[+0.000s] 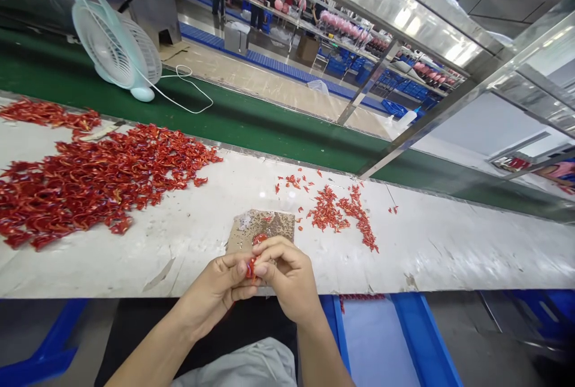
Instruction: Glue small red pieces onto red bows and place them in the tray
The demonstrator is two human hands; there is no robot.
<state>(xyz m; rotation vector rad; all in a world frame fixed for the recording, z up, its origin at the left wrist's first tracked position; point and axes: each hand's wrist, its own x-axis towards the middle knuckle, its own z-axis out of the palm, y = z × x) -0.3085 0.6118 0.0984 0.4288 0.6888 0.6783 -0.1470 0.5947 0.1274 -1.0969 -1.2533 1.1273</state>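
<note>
There it was, a small red piece [250,268], pinched in the fingertips of left hand [218,284] and right hand [288,276], the two close together above the near edge of the desk [197,255]! Speckled cardboard [281,228] lay just beyond, a big red heap [112,174] sprawled left, smaller red bits [327,208] right!

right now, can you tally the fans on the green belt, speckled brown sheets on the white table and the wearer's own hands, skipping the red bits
Fan: 1
Speckled brown sheet: 1
Hands: 2 (left hand, right hand)
Total: 4
Red pieces left out; too many to count.
</note>
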